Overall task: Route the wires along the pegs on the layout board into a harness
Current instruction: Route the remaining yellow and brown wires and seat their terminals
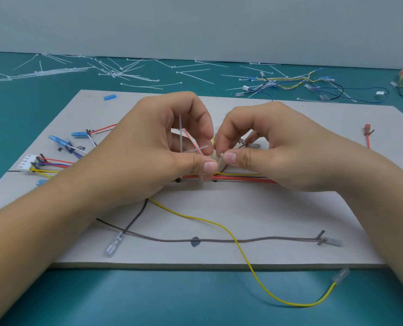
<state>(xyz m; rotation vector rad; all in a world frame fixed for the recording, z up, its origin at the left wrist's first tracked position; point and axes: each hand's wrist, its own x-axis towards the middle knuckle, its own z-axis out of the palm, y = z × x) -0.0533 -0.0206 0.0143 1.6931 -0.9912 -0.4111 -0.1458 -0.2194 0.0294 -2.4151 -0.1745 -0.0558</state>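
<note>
**Closing the tie**

Nearest, a yellow wire (219, 224) trails off the layout board (289, 208). Behind it, our left hand (148, 156) and right hand (278, 151) both pinch a cable tie (180, 132) over the wire bundle (242, 178) — we should pull it snug, evenly. Spare ties (116, 74) lie beyond.

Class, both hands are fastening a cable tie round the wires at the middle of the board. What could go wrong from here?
1. The left hand and right hand hide much of the wire bundle, so the cable tie might cinch with wires crossed or one left out.
2. The yellow wire trails off the near edge of the layout board; a forearm could snag it and drag the bundle.
</note>
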